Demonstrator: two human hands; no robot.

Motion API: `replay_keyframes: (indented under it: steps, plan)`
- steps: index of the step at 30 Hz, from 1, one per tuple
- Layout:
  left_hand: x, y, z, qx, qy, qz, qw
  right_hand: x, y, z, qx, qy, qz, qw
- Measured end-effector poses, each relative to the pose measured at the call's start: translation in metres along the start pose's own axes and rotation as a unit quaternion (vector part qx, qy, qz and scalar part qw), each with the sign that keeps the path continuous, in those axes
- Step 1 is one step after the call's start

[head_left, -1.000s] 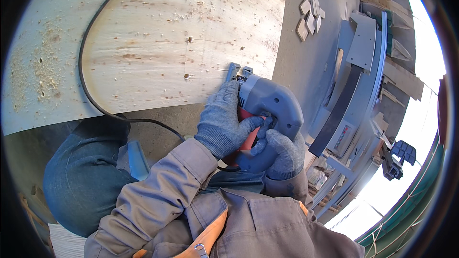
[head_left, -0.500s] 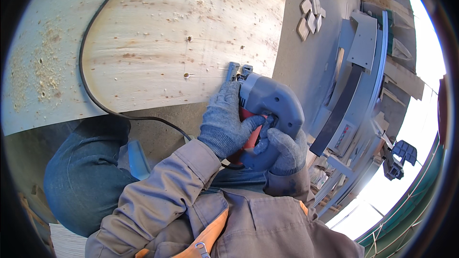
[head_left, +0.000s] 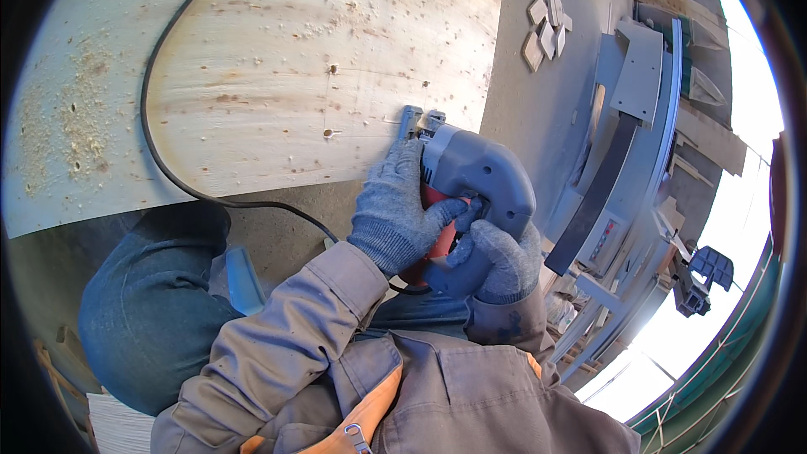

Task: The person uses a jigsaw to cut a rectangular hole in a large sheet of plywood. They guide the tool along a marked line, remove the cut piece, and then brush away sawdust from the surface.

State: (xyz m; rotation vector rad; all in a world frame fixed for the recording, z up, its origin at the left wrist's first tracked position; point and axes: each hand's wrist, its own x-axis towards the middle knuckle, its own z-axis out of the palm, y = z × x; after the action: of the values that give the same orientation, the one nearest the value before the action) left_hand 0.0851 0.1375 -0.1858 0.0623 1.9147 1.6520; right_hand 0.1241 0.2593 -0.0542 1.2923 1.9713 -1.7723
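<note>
A grey and red jigsaw (head_left: 481,170) rests with its metal base at the near right edge of a pale plywood sheet (head_left: 277,76). My left hand (head_left: 393,202), in a grey knitted glove, is closed around the front of its body, thumb over the red part. Gloved as well, my right hand (head_left: 503,261) grips the rear handle. The blade is hidden by the base and the housing. A black power cord (head_left: 148,109) runs from the tool across the sheet in a wide loop. Small holes and sawdust (head_left: 84,118) mark the wood.
Several small wooden offcuts (head_left: 546,32) lie on the grey floor beyond the sheet's right edge. A grey metal machine (head_left: 614,160) stands at the right. Near my bent left knee (head_left: 155,311) is a light blue object (head_left: 242,280).
The jigsaw and both hands have shifted very slightly away from me along the sheet. My grip looks the same.
</note>
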Motion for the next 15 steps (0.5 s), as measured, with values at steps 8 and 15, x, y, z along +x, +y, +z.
replay_keyframes:
  steps: [8, 15]
  plan:
    - [0.002, 0.000, 0.002, -0.012, 0.024, 0.024, 0.999, 0.004, 0.000, -0.010, -0.024, -0.019, 0.002, 1.000]
    - [0.003, -0.001, 0.003, -0.011, 0.000, 0.007, 1.000, 0.006, 0.001, -0.014, -0.036, -0.026, -0.007, 0.999]
